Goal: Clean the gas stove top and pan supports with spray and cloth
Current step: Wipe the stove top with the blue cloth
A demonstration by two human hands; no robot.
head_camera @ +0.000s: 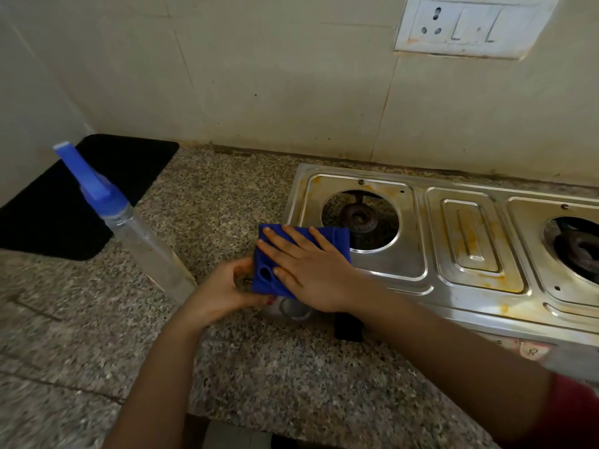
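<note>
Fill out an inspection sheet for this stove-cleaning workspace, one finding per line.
Surface: speckled granite counter, bare in front.
Job's things: steel gas stove with orange stains, pan supports off; blue cloth at its left front corner; spray bottle standing to the left.
Clutter: black mat in the back left corner.
Hands: right hand flat on the cloth; left hand gripping the cloth's edge.
Cables: nothing seen.
Surroundings: tiled wall, socket and switch plate.

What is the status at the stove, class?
Right hand flat on folded blue cloth, left hand gripping steel stove's corner. Yellow stains remain. Clear spray bottle stands unused; nothing blocking.
</note>
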